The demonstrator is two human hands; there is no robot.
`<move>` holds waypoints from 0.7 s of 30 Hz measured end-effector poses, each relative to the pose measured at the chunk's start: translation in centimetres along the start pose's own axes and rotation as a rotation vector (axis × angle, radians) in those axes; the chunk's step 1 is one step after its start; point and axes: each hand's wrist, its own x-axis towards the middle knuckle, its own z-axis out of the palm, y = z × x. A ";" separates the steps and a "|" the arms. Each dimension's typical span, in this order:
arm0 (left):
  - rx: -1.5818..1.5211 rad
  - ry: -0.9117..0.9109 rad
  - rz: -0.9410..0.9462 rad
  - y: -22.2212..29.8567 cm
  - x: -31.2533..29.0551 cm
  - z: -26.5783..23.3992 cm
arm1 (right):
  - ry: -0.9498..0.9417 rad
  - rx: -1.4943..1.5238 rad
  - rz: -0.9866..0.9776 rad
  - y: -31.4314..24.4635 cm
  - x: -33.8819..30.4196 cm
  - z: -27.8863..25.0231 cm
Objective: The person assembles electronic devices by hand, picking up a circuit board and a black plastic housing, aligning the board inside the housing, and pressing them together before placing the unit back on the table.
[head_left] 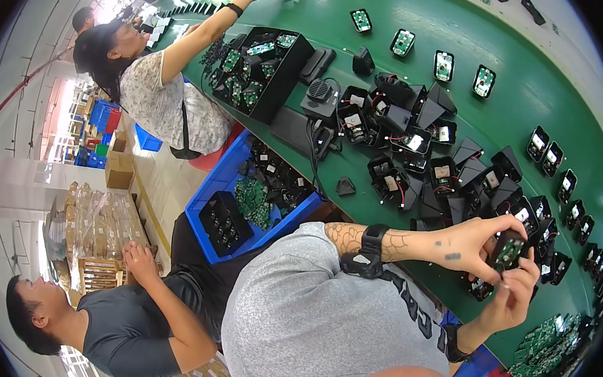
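Note:
My left hand (463, 247) grips a small black plastic housing (508, 253) between thumb and fingers. A green circuit board sits in the housing's open side. From below, the bent fingers of my right hand (508, 304) pinch the lower edge of the same housing; whether they hold anything smaller is hidden. Just beyond my hands lies a heap of black housings (442, 173), many with white parts and thin red wires inside. A pile of bare green circuit boards (548, 342) is to the right of my right hand.
The green worktable (429, 7) carries spaced rows of housings with boards (444, 66). A black bin of boards (271, 80) stands left, near a co-worker's outstretched arm (198, 42). A blue crate (215, 245) is beside me, near another seated person (135, 324). Black cables (313, 154) hang over the edge.

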 end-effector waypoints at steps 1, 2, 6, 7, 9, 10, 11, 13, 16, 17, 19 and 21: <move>-0.086 -0.051 -0.031 0.2 -0.2 0.1 | 0.000 0.000 -0.001 0.1 -0.1 0.1; -0.219 -0.072 -0.006 -0.4 0.0 0.5 | 0.112 0.100 0.058 0.2 0.0 0.4; -0.356 -0.067 -0.206 -1.0 0.2 0.3 | 0.226 0.106 0.139 0.0 1.1 1.3; -0.414 -0.019 -0.187 -0.7 0.0 0.4 | 0.176 0.018 0.103 0.0 1.3 1.2; -0.362 0.017 -0.098 0.3 0.3 0.2 | 0.175 -0.117 0.094 -0.8 2.1 1.3; -0.271 0.053 -0.048 0.5 0.2 -0.2 | 0.096 -0.247 0.023 -1.0 2.9 1.8; -0.166 0.110 0.006 1.0 0.0 -0.3 | 0.014 -0.406 -0.027 -1.7 3.4 1.7; -0.130 0.259 0.137 1.1 -0.2 -0.3 | 0.124 -0.344 0.078 -2.0 3.9 3.3; 0.114 0.385 0.149 1.7 -0.7 -1.2 | 0.069 -0.370 0.179 -2.2 5.0 3.5; 0.072 0.367 0.160 1.4 -0.6 -1.3 | 0.063 -0.371 0.162 -1.9 5.0 3.6; 0.237 0.378 0.157 1.6 -0.6 -1.0 | 0.058 -0.377 0.162 -2.0 5.1 3.9; 0.231 0.379 0.182 1.5 -0.6 -0.5 | 0.067 -0.384 0.184 -2.1 4.9 3.8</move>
